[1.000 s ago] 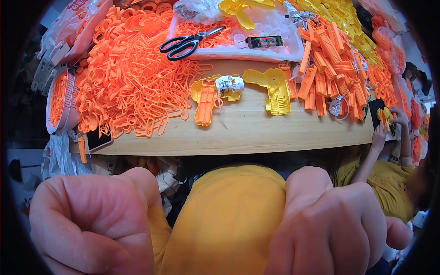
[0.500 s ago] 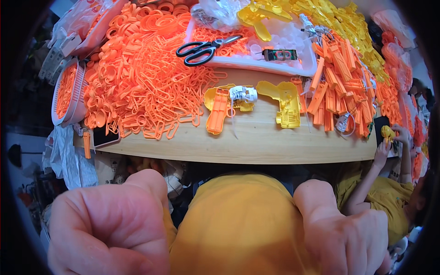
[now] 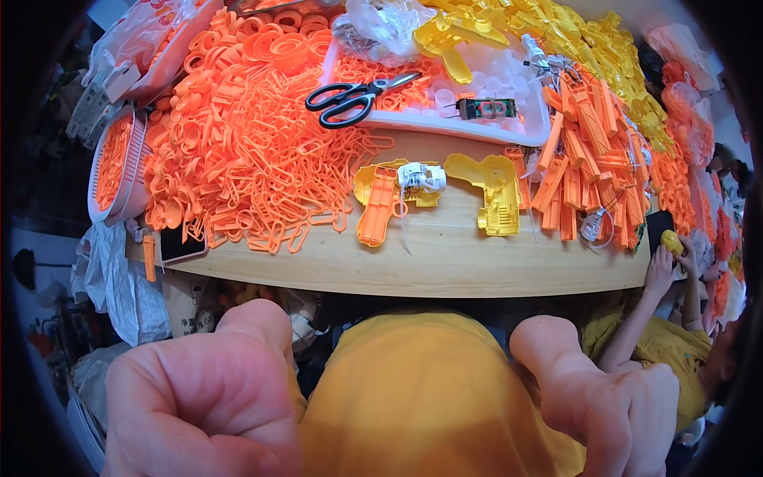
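Observation:
My left hand [image 3: 203,401] is raised close at the lower left, its fingers curled in. My right hand [image 3: 624,405] is held up likewise at the lower right, fingers bent and partly cut off by the lower edge. What either hand grips, if anything, is hidden. On the table beyond them lies a yellow toy-gun shell half [image 3: 362,187] with an orange handle piece [image 3: 377,211] and a white motor unit [image 3: 423,177] with a pale strap in it. Beside it, apart, is a second yellow shell half [image 3: 497,191], hollow side up.
Orange loops and rings [image 3: 270,151] heap at left, by a white basket [image 3: 99,187] and a phone [image 3: 183,245]. Black-handled scissors [image 3: 350,103] lean on a white tray [image 3: 445,125]. Orange bars [image 3: 572,159] and yellow shells [image 3: 588,48] pile at right, near a co-worker's hands [image 3: 668,258].
The table scene sits slightly lower in view. My left hand has shifted a little right; my right hand has turned somewhat. The co-worker's hands have moved on a yellow piece.

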`<action>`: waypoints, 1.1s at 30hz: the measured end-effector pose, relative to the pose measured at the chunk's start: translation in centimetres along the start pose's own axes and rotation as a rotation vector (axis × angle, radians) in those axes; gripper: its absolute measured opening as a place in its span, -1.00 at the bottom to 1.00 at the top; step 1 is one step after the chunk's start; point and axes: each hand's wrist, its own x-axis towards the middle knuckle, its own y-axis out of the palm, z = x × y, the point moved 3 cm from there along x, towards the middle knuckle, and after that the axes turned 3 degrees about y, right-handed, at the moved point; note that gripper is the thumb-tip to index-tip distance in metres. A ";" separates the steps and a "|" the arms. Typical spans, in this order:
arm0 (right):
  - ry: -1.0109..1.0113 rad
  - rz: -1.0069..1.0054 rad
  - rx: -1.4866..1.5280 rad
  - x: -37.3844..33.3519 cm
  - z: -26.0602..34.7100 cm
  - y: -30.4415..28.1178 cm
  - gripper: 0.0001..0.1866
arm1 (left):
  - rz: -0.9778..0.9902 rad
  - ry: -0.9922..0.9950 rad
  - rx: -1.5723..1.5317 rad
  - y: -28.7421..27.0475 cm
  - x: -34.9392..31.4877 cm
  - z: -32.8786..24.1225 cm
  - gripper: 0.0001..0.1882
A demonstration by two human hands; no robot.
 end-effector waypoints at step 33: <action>1.315 -0.120 -2.309 -7.6 -7.7 -31.7 -0.65 | 1.263 -0.599 0.318 3.0 -21.8 8.4 -0.82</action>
